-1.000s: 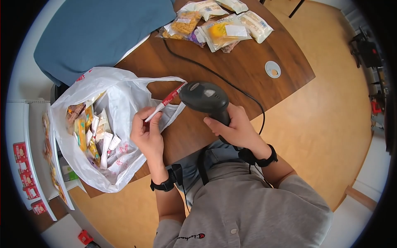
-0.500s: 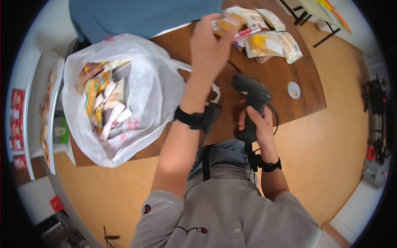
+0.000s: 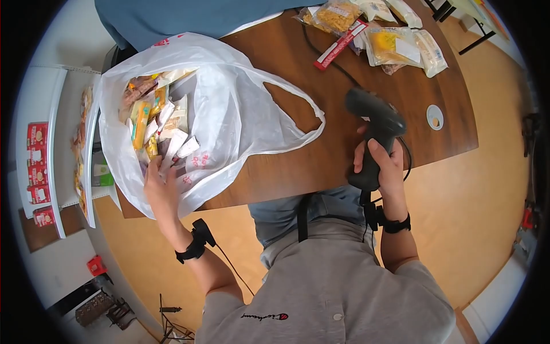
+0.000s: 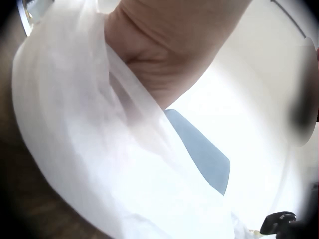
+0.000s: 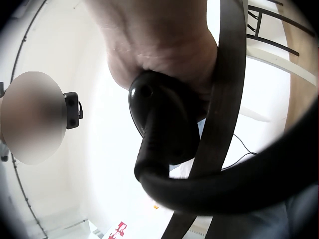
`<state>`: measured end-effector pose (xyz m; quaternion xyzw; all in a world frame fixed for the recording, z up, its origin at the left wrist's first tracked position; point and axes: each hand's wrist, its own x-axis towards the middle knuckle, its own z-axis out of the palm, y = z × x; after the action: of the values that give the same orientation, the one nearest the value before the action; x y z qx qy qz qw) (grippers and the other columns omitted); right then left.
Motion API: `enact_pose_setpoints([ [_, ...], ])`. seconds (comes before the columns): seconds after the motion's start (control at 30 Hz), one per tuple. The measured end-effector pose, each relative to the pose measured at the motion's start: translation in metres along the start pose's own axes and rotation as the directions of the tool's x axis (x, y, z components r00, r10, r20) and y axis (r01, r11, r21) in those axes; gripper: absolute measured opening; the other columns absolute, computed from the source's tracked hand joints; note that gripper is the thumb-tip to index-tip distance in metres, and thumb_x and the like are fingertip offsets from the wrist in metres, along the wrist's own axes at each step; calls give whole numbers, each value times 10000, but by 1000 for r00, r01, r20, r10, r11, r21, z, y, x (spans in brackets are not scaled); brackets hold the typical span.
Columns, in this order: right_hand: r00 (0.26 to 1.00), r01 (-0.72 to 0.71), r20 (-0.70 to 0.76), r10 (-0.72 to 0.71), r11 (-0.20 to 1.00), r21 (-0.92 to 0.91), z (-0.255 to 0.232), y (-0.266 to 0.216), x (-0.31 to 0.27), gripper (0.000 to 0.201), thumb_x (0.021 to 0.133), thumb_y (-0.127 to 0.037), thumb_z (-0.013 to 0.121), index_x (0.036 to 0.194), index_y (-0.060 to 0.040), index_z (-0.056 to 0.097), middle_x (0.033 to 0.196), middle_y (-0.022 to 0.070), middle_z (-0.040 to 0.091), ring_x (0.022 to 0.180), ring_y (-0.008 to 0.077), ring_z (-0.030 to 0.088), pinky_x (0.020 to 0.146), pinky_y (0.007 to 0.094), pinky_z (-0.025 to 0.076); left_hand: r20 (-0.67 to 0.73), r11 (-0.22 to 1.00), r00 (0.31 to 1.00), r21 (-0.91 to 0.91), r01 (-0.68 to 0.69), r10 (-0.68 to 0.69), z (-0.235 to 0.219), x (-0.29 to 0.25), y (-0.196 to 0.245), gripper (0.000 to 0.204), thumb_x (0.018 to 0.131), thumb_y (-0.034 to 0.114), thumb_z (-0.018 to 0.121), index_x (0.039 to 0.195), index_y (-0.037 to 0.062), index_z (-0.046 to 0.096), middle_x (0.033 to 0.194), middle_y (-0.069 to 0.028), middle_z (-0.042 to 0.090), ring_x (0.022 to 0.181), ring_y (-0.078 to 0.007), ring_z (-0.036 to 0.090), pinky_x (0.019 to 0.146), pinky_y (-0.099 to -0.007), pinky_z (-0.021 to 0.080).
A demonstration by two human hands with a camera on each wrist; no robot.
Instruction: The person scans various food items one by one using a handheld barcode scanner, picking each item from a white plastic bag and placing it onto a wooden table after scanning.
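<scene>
My left hand point(image 3: 161, 192) reaches over the near rim of a white plastic bag point(image 3: 226, 109). Its fingers look fairly straight, their tips right at the small snack packets point(image 3: 139, 123) inside. In the left wrist view the bag's wall point(image 4: 99, 164) hides those fingers. My right hand point(image 3: 389, 166) grips the handle of a black handheld barcode scanner point(image 3: 378, 114) above the table's front part. The scanner's handle end and cable fill much of the right wrist view. A thin red-and-white stick packet point(image 3: 339, 47) lies on the table, leaning against other bagged snacks point(image 3: 392, 46).
The brown wooden table point(image 3: 275, 178) carries a round grommet point(image 3: 435, 117) at right. A black cable point(image 3: 321, 53) crosses it under the stick packet. Blue cloth point(image 3: 183, 17) covers the far left. Shelves with red boxes point(image 3: 38, 160) stand at left.
My left hand carried the red stick packet from beside the scanner to the far snack pile, let it go there, and came back to the bag. The scanner moved right, still in my right hand.
</scene>
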<state>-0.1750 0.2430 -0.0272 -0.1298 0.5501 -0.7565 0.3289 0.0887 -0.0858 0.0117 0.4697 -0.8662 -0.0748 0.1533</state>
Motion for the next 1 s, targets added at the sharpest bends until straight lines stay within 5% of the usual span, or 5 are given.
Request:
enact_pose_setpoints([
  [0.23, 1000, 21, 5, -21, 999, 44, -3, -1, -4, 238, 973, -155, 578, 1153, 0, 561, 708, 50, 615, 599, 114, 589, 571, 258, 478, -98, 999, 994, 4, -41, 41, 24, 6, -27, 338, 799, 49, 719, 1121, -24, 649, 1025, -164, 693, 931, -291, 674, 838, -372, 516],
  [0.33, 1000, 21, 18, -22, 999, 49, -3, -2, -3, 231, 971, -162, 588, 1138, -5, 563, 708, 55, 621, 594, 115, 589, 569, 257, 477, -103, 831, 992, -542, -122, 79, 18, 5, -24, 252, 870, -3, 677, 1118, -40, 646, 989, -110, 681, 853, -169, 645, 755, -286, 516],
  [0.47, 1000, 2, 28, -3, 999, 43, -2, -3, -3, 228, 970, -160, 587, 1135, -5, 563, 703, 59, 622, 590, 118, 587, 568, 259, 477, -74, 647, 997, -759, -75, 28, 16, -7, 56, 287, 880, -8, 668, 1165, -23, 636, 1015, -69, 683, 759, -98, 631, 646, -209, 492],
  [0.67, 999, 31, 10, -31, 999, -12, -1, -2, -7, 287, 958, -206, 577, 1151, 4, 548, 686, 72, 618, 581, 122, 577, 583, 250, 449, -3, 767, 956, -596, -237, 293, 42, -8, 178, 245, 810, 50, 752, 1051, 37, 709, 909, -116, 717, 708, -163, 630, 619, -281, 487],
  [1.0, 996, -29, 78, 39, 992, -124, 5, -6, -6, 275, 951, -161, 571, 1153, 25, 557, 678, 47, 610, 589, 112, 578, 569, 248, 464, 26, 640, 914, -722, -262, 404, 50, 7, 195, 193, 850, 35, 704, 1042, 22, 690, 864, -109, 695, 691, -189, 643, 630, -293, 494],
])
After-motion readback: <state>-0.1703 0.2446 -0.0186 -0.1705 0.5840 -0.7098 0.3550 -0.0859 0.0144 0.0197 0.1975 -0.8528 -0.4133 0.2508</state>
